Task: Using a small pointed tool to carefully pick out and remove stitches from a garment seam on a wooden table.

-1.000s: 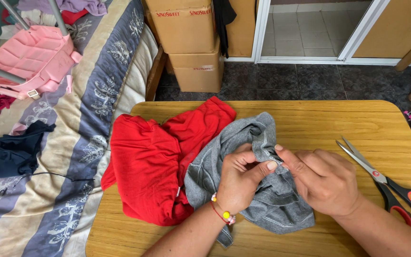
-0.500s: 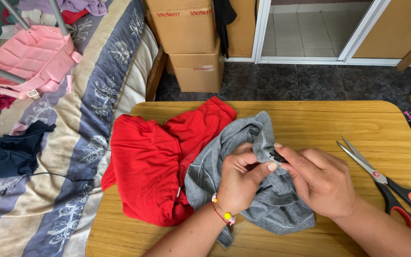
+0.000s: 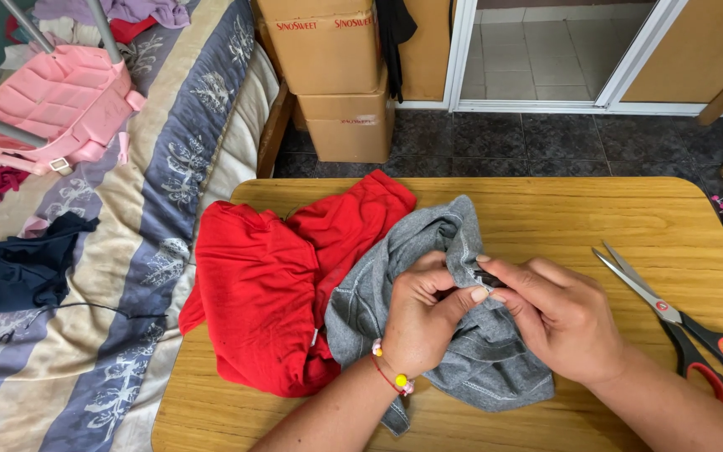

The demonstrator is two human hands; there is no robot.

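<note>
My left hand (image 3: 428, 314) and right hand (image 3: 558, 318) both pinch a seam of the grey cloth (image 3: 462, 351), fingers narrow, beside the red cloth (image 3: 269, 293).

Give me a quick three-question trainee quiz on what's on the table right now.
1. True or false: both hands pinch the grey garment.
2. Which lies to the right of the right hand? A) scissors B) a red garment C) a cardboard box
3. What colour are the scissors' handles?

Key:
1. True: left hand and right hand meet at a seam of it.
2. A: the scissors lie open on the wooden table.
3. Red and black.
</note>
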